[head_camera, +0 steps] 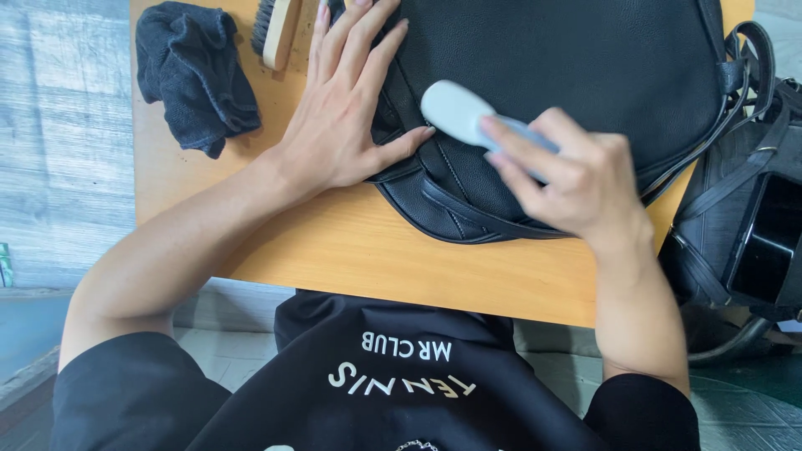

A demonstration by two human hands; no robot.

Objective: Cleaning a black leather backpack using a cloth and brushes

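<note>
A left hand lies flat, fingers spread, on a black leather bag overhanging the wooden table's right edge. The right hand grips a pale brush against the bag near the front edge. A dark cloth and wooden brush sit toward the far-left corner, bare tabletop between.
</note>
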